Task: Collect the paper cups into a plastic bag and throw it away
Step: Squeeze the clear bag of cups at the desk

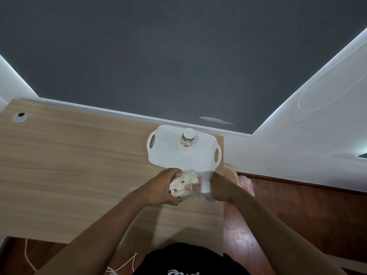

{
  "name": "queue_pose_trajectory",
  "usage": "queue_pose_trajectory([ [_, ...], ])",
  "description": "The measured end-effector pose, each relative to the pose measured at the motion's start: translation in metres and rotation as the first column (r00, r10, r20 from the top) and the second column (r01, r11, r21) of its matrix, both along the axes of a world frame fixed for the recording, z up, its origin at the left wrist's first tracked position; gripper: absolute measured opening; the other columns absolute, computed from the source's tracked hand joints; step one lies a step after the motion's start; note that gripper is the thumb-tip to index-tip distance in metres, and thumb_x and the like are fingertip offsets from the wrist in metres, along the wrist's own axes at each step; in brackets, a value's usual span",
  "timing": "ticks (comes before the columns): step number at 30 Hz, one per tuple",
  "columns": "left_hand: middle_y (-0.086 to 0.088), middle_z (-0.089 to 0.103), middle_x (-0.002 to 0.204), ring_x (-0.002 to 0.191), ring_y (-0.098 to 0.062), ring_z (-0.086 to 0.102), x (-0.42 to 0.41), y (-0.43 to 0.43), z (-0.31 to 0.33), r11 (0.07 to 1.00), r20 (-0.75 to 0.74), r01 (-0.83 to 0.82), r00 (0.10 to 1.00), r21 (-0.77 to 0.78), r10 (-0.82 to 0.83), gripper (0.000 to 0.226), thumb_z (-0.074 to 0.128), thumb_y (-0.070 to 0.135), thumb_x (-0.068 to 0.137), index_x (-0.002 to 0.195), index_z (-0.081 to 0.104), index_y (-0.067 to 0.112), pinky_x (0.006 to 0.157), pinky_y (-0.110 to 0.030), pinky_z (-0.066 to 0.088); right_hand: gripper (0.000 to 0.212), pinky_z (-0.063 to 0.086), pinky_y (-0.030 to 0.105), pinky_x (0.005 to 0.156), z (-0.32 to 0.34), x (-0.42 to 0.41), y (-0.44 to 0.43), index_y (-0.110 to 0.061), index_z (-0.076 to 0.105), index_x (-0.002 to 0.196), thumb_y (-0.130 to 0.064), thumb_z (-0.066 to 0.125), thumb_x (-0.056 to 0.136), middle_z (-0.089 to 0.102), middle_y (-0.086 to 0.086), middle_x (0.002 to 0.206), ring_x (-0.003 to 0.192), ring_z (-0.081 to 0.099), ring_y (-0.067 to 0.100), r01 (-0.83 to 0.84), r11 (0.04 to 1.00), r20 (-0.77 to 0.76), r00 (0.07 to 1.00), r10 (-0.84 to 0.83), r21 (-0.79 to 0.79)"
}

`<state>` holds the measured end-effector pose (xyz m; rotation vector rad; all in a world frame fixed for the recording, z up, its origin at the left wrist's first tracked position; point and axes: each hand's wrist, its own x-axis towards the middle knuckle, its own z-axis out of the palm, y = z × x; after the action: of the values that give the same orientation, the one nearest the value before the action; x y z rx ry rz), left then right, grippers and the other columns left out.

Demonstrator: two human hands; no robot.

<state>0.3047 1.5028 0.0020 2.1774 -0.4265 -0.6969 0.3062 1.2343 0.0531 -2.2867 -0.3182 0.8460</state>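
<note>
1. Hands first: my left hand (158, 188) is wrapped around a patterned paper cup (183, 184) lying on its side inside the clear plastic bag (204, 186); my right hand (221, 187) pinches the bag's mouth just beside it.
2. Just beyond my knuckles sits the white tray (198, 159), one upright cup (187, 139) on its far side.
3. Right of my right hand the desk (69, 165) edge drops to floor; left of my left hand lies bare wood.

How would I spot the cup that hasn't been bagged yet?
Find the wooden desk, then the white tray at its far right edge. The cup stands alone on it, upside down, unlike the ones wrapped in plastic.
</note>
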Motion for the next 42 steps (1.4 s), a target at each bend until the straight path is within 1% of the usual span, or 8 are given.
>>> queue_pose_trajectory([
  [3,0.022,0.056,0.127,0.112,0.002,0.054,0.001,0.016,-0.001,1.0,0.05,0.006,0.999,0.011,-0.007,0.088,0.091,0.049,0.071,0.149,0.055,0.031,0.093,-0.012,0.044,0.024,0.052,0.001,0.084,0.005,-0.001,-0.006,-0.02,0.078,0.104,-0.003,0.072,0.088,0.074,-0.013,0.088,0.104,0.074,0.013,0.118,0.993,-0.04,0.992,-0.117,0.031],
  [7,0.006,0.068,0.11,0.099,-0.018,0.062,0.001,0.046,-0.009,0.998,0.137,-0.051,0.99,0.039,0.045,0.042,0.082,0.038,0.087,0.123,0.068,0.021,0.085,-0.032,0.047,0.026,0.063,0.052,0.1,0.013,0.01,-0.023,-0.002,0.08,0.127,-0.005,0.071,0.102,0.081,0.019,0.122,0.117,0.077,0.04,0.237,0.971,-0.1,0.966,-0.238,-0.025],
  [13,-0.011,0.072,0.089,0.082,-0.032,0.065,0.002,0.051,-0.013,0.995,0.214,-0.069,0.975,0.073,0.051,0.005,0.074,0.006,0.099,0.1,0.07,0.004,0.074,-0.039,0.046,0.018,0.065,0.048,0.086,0.033,0.023,-0.021,-0.019,0.089,0.11,-0.031,0.081,0.101,0.086,0.011,0.109,0.097,0.082,0.031,0.347,0.932,-0.174,0.929,-0.326,0.107],
  [17,-0.016,0.071,0.085,0.079,-0.036,0.065,0.005,0.047,-0.005,0.992,0.222,-0.111,0.97,0.06,0.095,0.007,0.072,0.004,0.1,0.095,0.069,0.0,0.071,-0.039,0.045,0.012,0.063,0.018,0.074,0.035,0.04,-0.033,-0.036,0.092,0.088,-0.029,0.087,0.096,0.089,-0.01,0.1,0.089,0.083,0.004,0.386,0.904,-0.29,0.9,-0.326,0.182],
  [25,-0.019,0.071,0.084,0.078,-0.039,0.065,0.003,0.05,0.003,0.985,0.179,-0.167,0.971,0.03,0.159,0.012,0.073,0.006,0.101,0.094,0.069,-0.003,0.075,-0.049,0.052,0.016,0.062,0.037,0.109,0.028,0.055,-0.045,-0.029,0.09,0.114,-0.033,0.081,0.102,0.086,-0.002,0.122,0.117,0.08,0.016,0.387,0.896,-0.377,0.88,-0.289,0.218],
  [31,-0.016,0.07,0.08,0.071,-0.032,0.06,0.001,0.052,-0.001,0.98,0.141,-0.195,0.972,0.029,0.189,0.012,0.075,0.007,0.098,0.091,0.068,0.0,0.069,-0.043,0.048,0.019,0.057,0.04,0.101,0.025,0.056,-0.043,-0.027,0.091,0.113,-0.02,0.074,0.107,0.087,0.001,0.118,0.112,0.076,0.023,0.39,0.899,-0.34,0.888,-0.309,0.2],
  [36,-0.016,0.067,0.076,0.066,-0.026,0.052,0.004,0.066,-0.014,0.972,0.106,-0.229,0.969,0.047,0.223,0.021,0.074,0.015,0.102,0.087,0.064,0.003,0.065,-0.04,0.043,0.026,0.042,0.041,0.079,0.023,0.059,-0.049,-0.009,0.085,0.102,-0.031,0.071,0.107,0.069,-0.001,0.076,0.073,0.051,0.014,0.323,0.928,-0.263,0.926,-0.27,0.184],
  [42,-0.012,0.083,0.09,0.087,-0.034,0.077,0.0,0.096,-0.04,0.833,-0.003,-0.527,0.845,0.17,0.535,0.018,0.07,0.018,0.108,0.104,0.087,0.014,0.084,-0.042,0.058,0.039,0.058,0.036,0.099,0.032,0.068,-0.063,-0.025,0.09,0.109,-0.057,0.08,0.089,0.084,-0.01,0.094,0.065,0.054,0.002,0.521,0.8,-0.276,0.849,-0.45,0.297],
])
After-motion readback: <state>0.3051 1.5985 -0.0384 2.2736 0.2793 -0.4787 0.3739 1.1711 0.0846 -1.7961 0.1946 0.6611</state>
